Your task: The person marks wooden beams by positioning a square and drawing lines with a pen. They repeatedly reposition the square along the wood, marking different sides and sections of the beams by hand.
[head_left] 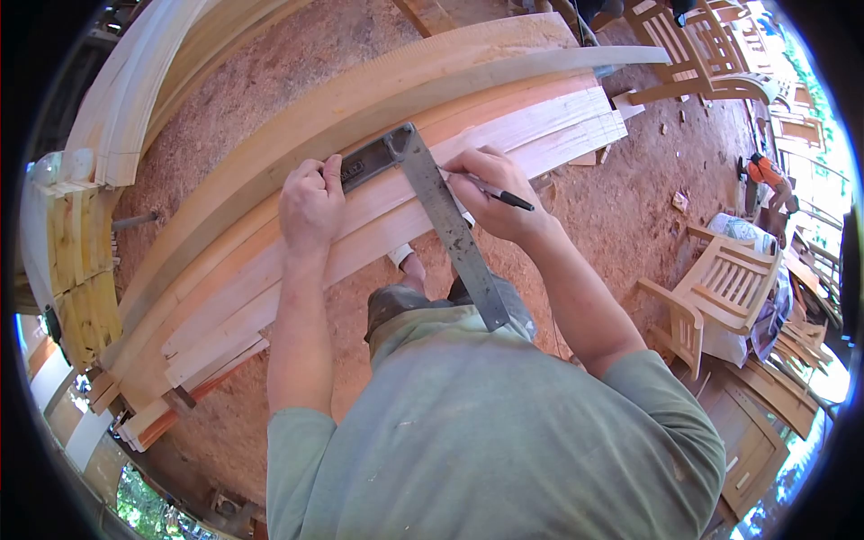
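My left hand [310,205] grips the dark stock of a try square [454,229] and presses it against the wooden boards [378,202]. The square's worn metal blade crosses the boards and points back toward my body. In my right hand [493,193] is a pen [508,197] with a black end, held in a writing grip beside the blade. Its tip is hidden by my fingers. The boards are pale and pinkish, lying side by side, with faint lines across their right end. A long, thin board stands on edge [360,115] behind the square.
Stacked planks [135,81] rise at the upper left, above yellowish timber [81,252]. Wooden chairs stand to the right, the nearest a slatted armchair [720,283]. Another person in an orange top [765,171] is bent over at far right. Reddish, dusty ground [630,216] surrounds the boards.
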`<action>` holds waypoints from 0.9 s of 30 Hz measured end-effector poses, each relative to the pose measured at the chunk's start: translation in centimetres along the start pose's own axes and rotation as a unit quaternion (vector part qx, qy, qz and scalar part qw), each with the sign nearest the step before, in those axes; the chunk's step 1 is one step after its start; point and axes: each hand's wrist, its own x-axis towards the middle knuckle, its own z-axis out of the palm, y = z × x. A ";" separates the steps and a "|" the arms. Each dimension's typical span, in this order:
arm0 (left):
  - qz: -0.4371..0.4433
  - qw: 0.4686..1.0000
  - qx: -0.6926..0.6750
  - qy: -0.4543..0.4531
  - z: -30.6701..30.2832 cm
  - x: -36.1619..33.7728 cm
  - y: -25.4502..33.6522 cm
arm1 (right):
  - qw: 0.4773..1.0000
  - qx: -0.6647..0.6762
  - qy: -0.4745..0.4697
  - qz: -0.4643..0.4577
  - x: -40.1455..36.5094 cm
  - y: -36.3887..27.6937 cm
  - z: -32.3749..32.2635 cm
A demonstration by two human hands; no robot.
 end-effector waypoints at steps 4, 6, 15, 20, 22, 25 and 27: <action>-0.009 1.000 -0.001 0.001 0.0 0.0 0.2 | 1.000 0.024 -0.004 -0.003 -0.1 0.2 0.1; -0.012 1.000 0.006 0.005 0.1 0.0 0.2 | 1.000 0.000 0.016 -0.013 0.5 0.3 0.7; 0.005 0.999 -0.025 0.022 0.2 0.0 0.0 | 0.999 -0.023 -0.024 0.005 0.0 -0.2 0.0; -0.024 1.000 -0.015 0.013 0.1 0.0 0.5 | 0.999 -0.008 -0.024 0.028 -0.1 -0.7 0.0; -0.015 1.000 -0.016 0.015 0.0 0.0 0.5 | 0.999 -0.019 -0.013 0.028 0.5 -0.6 0.4; -0.006 1.000 -0.023 0.007 0.0 0.0 0.4 | 0.999 -0.005 -0.017 0.045 1.7 -0.1 0.7; -0.006 1.000 -0.028 0.001 0.1 0.0 0.2 | 0.994 0.067 0.007 0.086 1.7 0.2 1.1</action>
